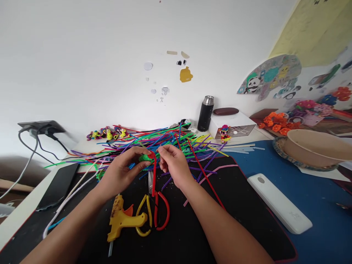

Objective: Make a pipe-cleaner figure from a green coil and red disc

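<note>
left hand (121,172) pinches a green piece (145,158), mostly hidden by fingers.

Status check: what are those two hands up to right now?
Left hand pinching green piece. Right hand at red pipe cleaner. Glue gun, scissors lie below.

Bare black mat (236,205) lies open right of the hands; yellow plastic glue gun (122,219) and red-handled scissors (159,209) block the near bench.
</note>
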